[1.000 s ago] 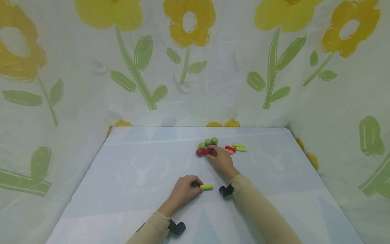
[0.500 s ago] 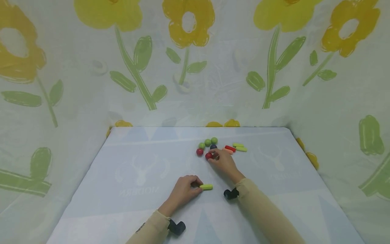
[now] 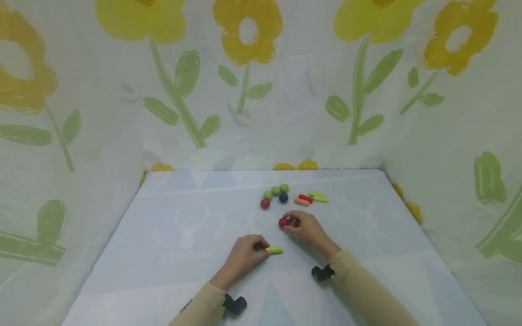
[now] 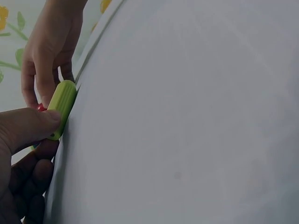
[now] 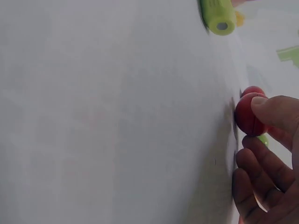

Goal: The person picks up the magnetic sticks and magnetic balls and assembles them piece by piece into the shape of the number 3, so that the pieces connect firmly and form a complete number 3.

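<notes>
In the head view my left hand (image 3: 246, 253) pinches a short yellow-green ribbed stick (image 3: 275, 250) between thumb and fingers, low over the table. The left wrist view shows the thumb on this stick (image 4: 66, 95), and a small hole in its near end. Ahead and to the right, my right hand (image 3: 305, 226) pinches a glossy red ball (image 3: 283, 222). Up close in the right wrist view, the thumb presses on the red ball (image 5: 245, 114), which has a fine line down its side; the other fingers are curled below.
Farther back lie a second red ball (image 3: 265, 203), a dark blue ball (image 3: 283, 198) and several green balls (image 3: 276, 190). To their right are a red stick (image 3: 306, 198), a pink stick (image 3: 302, 202) and two yellow-green sticks (image 3: 320, 198). A flowered curtain (image 3: 285, 136) borders the pale table (image 3: 163, 271).
My right hand has drawn the red ball out of the group of balls, toward me and slightly right, uncovering the dark blue ball. The left hand keeps its place with the yellow-green stick.
</notes>
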Demonstrator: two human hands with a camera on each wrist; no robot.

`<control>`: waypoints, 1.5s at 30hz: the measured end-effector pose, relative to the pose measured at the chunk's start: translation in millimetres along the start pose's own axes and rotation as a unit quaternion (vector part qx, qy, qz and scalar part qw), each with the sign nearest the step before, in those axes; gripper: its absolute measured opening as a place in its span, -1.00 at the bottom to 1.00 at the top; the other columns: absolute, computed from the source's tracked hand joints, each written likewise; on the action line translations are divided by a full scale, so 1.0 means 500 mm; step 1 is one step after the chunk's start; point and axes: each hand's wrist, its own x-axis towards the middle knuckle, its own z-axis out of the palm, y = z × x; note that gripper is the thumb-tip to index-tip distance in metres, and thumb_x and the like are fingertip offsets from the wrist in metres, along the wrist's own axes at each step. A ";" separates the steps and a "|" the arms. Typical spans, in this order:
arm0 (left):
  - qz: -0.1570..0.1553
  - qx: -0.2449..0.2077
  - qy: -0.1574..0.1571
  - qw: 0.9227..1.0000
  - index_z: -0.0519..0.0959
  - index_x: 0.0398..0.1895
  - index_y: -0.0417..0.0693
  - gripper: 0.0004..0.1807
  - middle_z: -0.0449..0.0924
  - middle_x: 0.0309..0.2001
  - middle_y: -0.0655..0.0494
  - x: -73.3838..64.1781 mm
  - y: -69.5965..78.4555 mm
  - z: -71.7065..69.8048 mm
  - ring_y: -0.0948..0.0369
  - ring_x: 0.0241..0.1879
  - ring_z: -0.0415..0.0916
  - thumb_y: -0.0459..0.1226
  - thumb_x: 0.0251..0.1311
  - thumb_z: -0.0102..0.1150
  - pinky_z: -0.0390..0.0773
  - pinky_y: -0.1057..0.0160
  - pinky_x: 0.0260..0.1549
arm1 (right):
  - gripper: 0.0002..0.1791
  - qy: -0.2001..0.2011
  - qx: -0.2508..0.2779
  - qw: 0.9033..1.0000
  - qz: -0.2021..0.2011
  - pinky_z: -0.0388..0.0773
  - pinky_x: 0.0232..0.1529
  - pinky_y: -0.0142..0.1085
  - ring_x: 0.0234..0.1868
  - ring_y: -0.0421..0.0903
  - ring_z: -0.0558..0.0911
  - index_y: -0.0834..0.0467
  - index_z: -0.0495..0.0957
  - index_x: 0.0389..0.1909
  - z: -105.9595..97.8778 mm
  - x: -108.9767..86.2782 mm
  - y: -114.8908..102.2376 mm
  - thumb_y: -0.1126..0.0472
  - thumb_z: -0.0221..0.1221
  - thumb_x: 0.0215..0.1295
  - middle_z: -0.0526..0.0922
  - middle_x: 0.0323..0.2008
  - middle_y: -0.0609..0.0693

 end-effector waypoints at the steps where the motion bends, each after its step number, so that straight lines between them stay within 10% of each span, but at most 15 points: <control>1: -0.002 0.000 0.000 1.000 0.72 -0.27 0.14 -0.89 0.65 -0.32 0.38 -0.002 -0.001 0.000 0.37 -0.26 0.53 -0.22 0.16 0.46 0.55 0.28 -0.19 | -0.65 -0.006 0.001 1.000 0.001 0.54 -0.22 -0.29 -0.28 -0.17 0.55 0.00 0.69 0.00 0.000 -0.005 0.002 0.19 0.47 0.18 0.67 -0.29 -0.16; 45: -0.008 -0.031 0.034 0.999 0.70 -0.19 0.07 -0.84 0.64 -0.28 0.31 -0.002 0.001 -0.002 0.34 -0.29 0.50 -0.28 0.17 0.44 0.53 0.29 -0.22 | -0.67 -0.085 0.032 0.992 -0.091 0.56 -0.09 -0.32 -0.14 -0.21 0.56 -0.05 0.66 0.02 -0.009 -0.103 0.023 0.13 0.42 0.25 0.64 -0.14 -0.25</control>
